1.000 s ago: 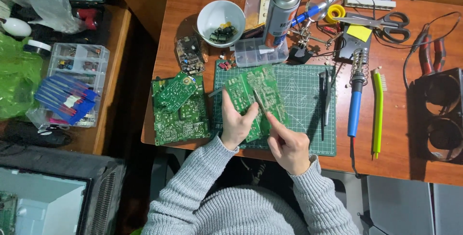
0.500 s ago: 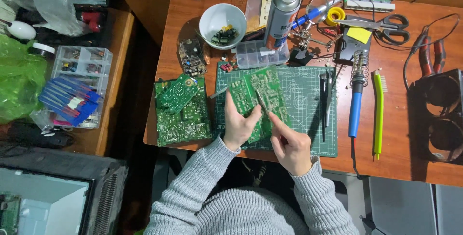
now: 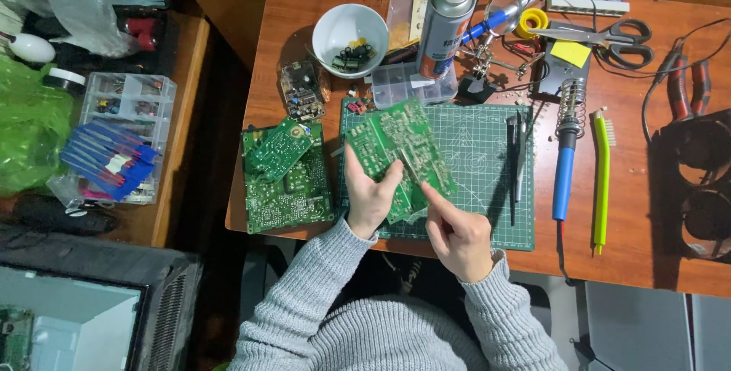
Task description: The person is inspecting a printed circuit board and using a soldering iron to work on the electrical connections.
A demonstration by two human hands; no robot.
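Left hand [image 3: 371, 197] grips the green circuit board [image 3: 400, 150] steady over the cutting mat [image 3: 480, 150] as right hand's [image 3: 457, 238] fingers pinch a thin tool [image 3: 411, 169], best worked gently.

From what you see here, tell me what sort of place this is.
Most likely a home electronics repair bench. The left hand holds a green circuit board over a cutting mat, the right hand beside it; a blue-handled soldering iron and more boards lie on the wooden desk.

Reddish wooden desk [image 3: 655, 211], lower side table [image 3: 179, 112], dark floor between.
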